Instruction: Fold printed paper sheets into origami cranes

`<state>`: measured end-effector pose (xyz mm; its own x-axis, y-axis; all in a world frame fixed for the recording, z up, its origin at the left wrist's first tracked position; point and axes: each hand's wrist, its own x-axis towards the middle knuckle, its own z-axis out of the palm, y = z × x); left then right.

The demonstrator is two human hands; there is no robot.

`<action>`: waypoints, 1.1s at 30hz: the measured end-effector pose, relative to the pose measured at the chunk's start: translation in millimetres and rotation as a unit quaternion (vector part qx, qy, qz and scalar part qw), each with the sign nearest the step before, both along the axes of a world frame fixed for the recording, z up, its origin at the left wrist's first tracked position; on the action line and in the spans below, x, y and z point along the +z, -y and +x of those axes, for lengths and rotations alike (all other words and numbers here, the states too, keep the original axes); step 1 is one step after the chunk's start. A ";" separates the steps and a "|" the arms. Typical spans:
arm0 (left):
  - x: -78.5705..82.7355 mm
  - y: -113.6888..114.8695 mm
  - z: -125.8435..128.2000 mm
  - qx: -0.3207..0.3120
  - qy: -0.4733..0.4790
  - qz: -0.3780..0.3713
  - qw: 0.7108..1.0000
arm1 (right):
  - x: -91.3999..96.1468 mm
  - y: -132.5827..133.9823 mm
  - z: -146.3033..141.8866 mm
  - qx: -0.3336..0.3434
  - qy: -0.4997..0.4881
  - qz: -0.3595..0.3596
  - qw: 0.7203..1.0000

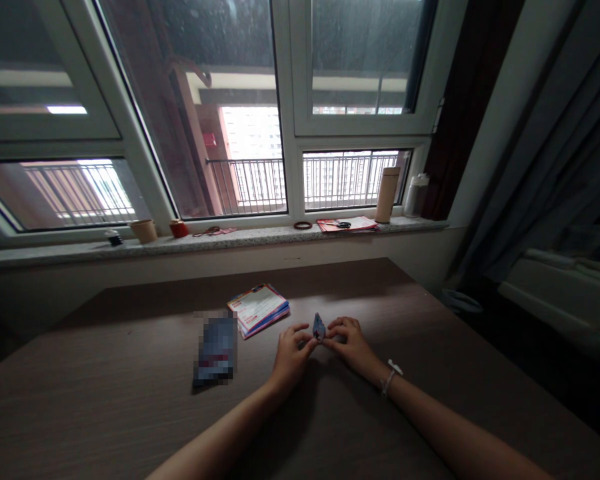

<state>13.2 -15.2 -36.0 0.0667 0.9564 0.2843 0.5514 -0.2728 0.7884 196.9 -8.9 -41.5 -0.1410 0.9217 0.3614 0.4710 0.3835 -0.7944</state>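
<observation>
My left hand (291, 355) and my right hand (350, 341) meet over the middle of a dark wooden table (105, 400). Both pinch a small folded piece of blue patterned paper (319, 327) that stands upright between their fingertips. The fingers of each hand are curled in on the paper. My right wrist wears a thin white bracelet. A stack of colourful paper sheets (259, 309) lies just beyond my left hand. A dark blurred flat item (216, 350) lies to the left of it.
A stone window sill (260, 238) runs behind the table. On it stand a brown cup (144, 231), a small red pot (179, 229), a hair band (303, 225), red papers (347, 224), a tall beige flask (387, 195) and a clear bottle (416, 195). Grey curtains (555, 147) hang at the right.
</observation>
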 end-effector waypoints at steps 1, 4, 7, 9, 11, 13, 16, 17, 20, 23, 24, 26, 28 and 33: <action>0.5 -0.1 0.3 0.002 -0.003 -0.002 1.000 | 0.9 0.7 -0.3 0.001 0.000 0.000 1.000; 2.2 0.0 1.4 0.010 -0.021 -0.006 1.000 | 1.5 2.4 -2.0 0.011 0.002 0.004 1.000; 3.5 0.5 2.5 0.012 -0.035 -0.003 0.999 | 0.6 2.9 -3.6 0.020 0.001 0.009 1.000; 4.2 1.3 3.0 0.011 -0.040 0.001 0.999 | 0.4 2.5 -3.5 0.023 -0.006 0.010 1.000; 4.8 2.4 3.0 0.012 -0.042 0.002 0.999 | 0.6 1.5 -2.7 0.024 -0.017 0.011 0.999; 5.2 3.7 2.7 0.013 -0.041 0.007 0.999 | 0.6 0.1 -1.5 0.023 -0.030 0.015 0.999; 5.3 5.7 1.6 0.019 -0.022 0.031 0.999 | 0.2 -1.7 -0.2 0.014 -0.043 0.024 0.999; 5.3 6.2 1.2 0.021 -0.010 0.041 0.999 | 0.0 -2.1 0.1 0.010 -0.046 0.027 0.999; 6.1 7.3 0.5 0.010 0.021 0.057 0.998 | 0.1 -2.3 0.8 0.002 -0.053 0.028 0.998; 7.5 7.5 0.7 -0.013 0.028 0.058 0.998 | 1.2 -1.6 1.5 0.014 -0.050 0.029 0.998; 7.8 7.4 1.0 -0.018 0.026 0.059 0.998 | 1.6 -1.3 1.6 0.021 -0.047 0.031 0.998; 7.6 6.5 1.4 -0.019 0.018 0.060 0.998 | 2.2 -0.8 1.8 0.031 -0.039 0.035 0.998; 6.1 5.2 1.5 -0.017 0.005 0.053 0.998 | 2.2 -0.3 1.7 0.031 -0.031 0.040 0.998; 0.7 2.3 0.1 -0.020 -0.010 0.035 0.999 | 1.8 0.5 0.9 0.023 -0.016 0.038 0.999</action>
<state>13.3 -17.5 -35.2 0.1111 0.9308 0.3482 0.5539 -0.3489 0.7559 197.9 -9.5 -39.7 -0.1692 0.8846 0.4345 0.4261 0.4632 -0.7771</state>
